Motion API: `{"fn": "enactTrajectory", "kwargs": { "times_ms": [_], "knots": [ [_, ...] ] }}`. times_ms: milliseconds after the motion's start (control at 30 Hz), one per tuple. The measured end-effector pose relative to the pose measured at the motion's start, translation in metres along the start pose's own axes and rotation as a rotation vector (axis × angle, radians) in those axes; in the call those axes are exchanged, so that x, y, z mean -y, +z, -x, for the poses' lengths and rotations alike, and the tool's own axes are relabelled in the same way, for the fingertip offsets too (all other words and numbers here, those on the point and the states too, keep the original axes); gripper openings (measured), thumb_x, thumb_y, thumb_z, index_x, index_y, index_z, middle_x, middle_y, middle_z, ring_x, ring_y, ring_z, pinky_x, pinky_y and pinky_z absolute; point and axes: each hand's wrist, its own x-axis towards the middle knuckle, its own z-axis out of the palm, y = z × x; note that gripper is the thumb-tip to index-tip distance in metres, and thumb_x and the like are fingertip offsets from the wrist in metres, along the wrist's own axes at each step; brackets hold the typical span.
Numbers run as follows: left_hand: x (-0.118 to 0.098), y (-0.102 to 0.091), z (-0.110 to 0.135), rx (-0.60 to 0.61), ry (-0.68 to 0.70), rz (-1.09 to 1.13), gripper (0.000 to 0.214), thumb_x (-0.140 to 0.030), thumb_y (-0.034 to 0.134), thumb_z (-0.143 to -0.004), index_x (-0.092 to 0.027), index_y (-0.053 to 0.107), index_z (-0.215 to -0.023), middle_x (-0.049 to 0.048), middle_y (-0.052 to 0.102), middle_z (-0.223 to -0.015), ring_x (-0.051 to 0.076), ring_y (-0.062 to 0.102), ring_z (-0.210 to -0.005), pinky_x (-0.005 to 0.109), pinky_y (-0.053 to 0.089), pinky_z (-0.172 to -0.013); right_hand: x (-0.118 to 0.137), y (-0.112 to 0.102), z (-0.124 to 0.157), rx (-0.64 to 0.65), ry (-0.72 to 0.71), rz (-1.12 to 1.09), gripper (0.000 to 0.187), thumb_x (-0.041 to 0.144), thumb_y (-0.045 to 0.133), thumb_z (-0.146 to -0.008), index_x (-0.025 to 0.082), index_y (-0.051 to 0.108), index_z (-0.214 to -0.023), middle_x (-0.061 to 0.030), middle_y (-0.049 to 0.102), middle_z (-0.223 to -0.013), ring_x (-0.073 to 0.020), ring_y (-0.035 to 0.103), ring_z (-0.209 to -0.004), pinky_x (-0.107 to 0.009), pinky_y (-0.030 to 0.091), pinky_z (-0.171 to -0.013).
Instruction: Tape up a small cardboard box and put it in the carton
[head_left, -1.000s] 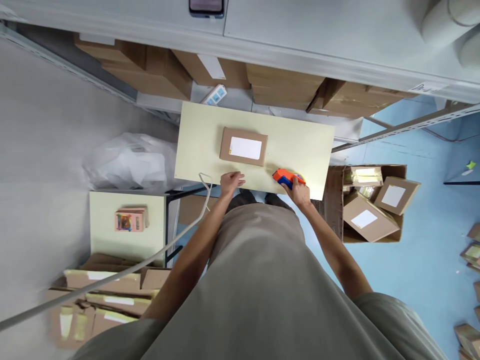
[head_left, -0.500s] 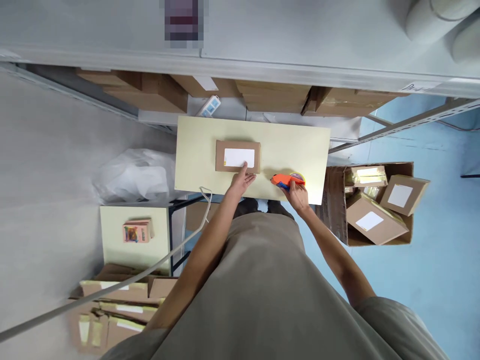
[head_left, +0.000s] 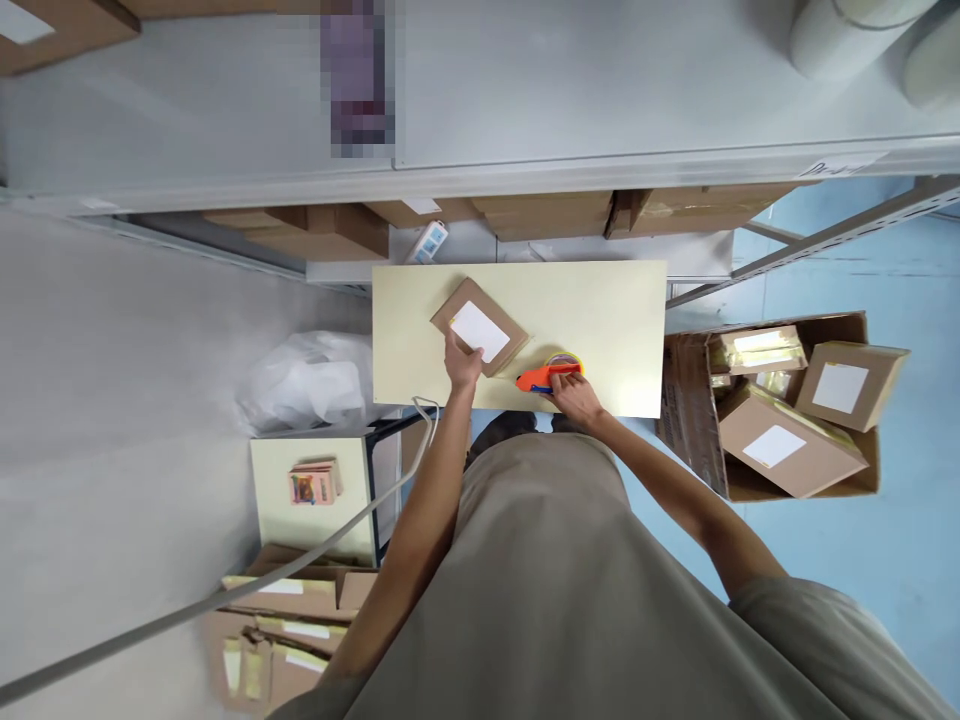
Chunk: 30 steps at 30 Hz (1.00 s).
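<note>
A small brown cardboard box [head_left: 459, 300] with a white label [head_left: 481, 331] on top lies turned at an angle on the pale yellow table [head_left: 607, 310]. My left hand [head_left: 463, 364] grips its near left side, thumb and fingers apart around the edge. In my right hand [head_left: 574, 396] is an orange tape dispenser [head_left: 534, 379], held low over the table's front edge with my fingers wrapped round it. A yellow-rimmed tape roll [head_left: 564, 359] shows on the dispenser's far side. The dispenser is close to the box's right corner.
A large open carton [head_left: 686, 420] holding several labelled boxes stands at the right. Behind the table is a grey shelf [head_left: 600, 120] with cartons beneath. At the left are a white plastic bag [head_left: 307, 375], a side table [head_left: 315, 525] with small pink packs, and a grey cable [head_left: 300, 550].
The box has turned clockwise, and my left hand has gone from resting on it to gripping its edge. My right hand has brought the tape dispenser left, nearer the box. The camera view has shifted.
</note>
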Motion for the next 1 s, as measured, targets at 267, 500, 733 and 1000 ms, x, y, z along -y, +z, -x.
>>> {"fn": "enactTrajectory", "kwargs": {
  "times_ms": [267,500,733,1000],
  "knots": [
    [-0.045,0.059,-0.006,-0.227,-0.155,-0.250,0.115,-0.074,0.083,-0.074,-0.021,0.035,-0.164,0.0290,0.024,-0.177,0.053,-0.001,-0.169,0.077,0.028,-0.124,0.026,0.004,-0.024,0.015,-0.079,0.029,0.051,0.038,0.043,-0.116,-0.002,0.050,-0.147,-0.0335,0.069,-0.137,-0.0388,0.067,-0.126,-0.049,0.043,-0.116],
    [-0.049,0.066,0.004,-0.240,-0.184,-0.511,0.111,-0.068,0.079,-0.079,-0.025,0.023,-0.164,0.0219,0.004,-0.184,0.049,0.009,-0.169,0.069,0.034,-0.126,-0.004,0.011,-0.011,-0.078,-0.110,0.099,0.053,0.045,0.047,-0.115,0.000,0.054,-0.143,-0.0300,0.073,-0.129,-0.0370,0.070,-0.118,-0.048,0.051,-0.106],
    [-0.054,0.081,0.020,-0.245,-0.120,-0.579,0.110,-0.060,0.081,-0.078,-0.021,0.024,-0.164,0.0204,-0.005,-0.185,0.053,0.012,-0.166,0.067,0.035,-0.127,-0.026,0.014,0.009,-0.155,-0.223,0.227,0.043,0.040,0.041,-0.117,0.005,0.056,-0.137,-0.0255,0.074,-0.124,-0.0343,0.071,-0.114,-0.046,0.051,-0.105],
    [-0.052,0.084,0.017,-0.235,-0.131,-0.537,0.114,-0.064,0.079,-0.078,-0.024,0.019,-0.166,0.0202,-0.009,-0.185,0.058,0.005,-0.166,0.075,0.031,-0.124,-0.019,0.010,0.026,-0.117,-0.211,0.277,0.040,0.036,0.041,-0.117,0.004,0.055,-0.136,-0.0228,0.074,-0.114,-0.0312,0.072,-0.103,-0.043,0.049,-0.098]
  ]
}}
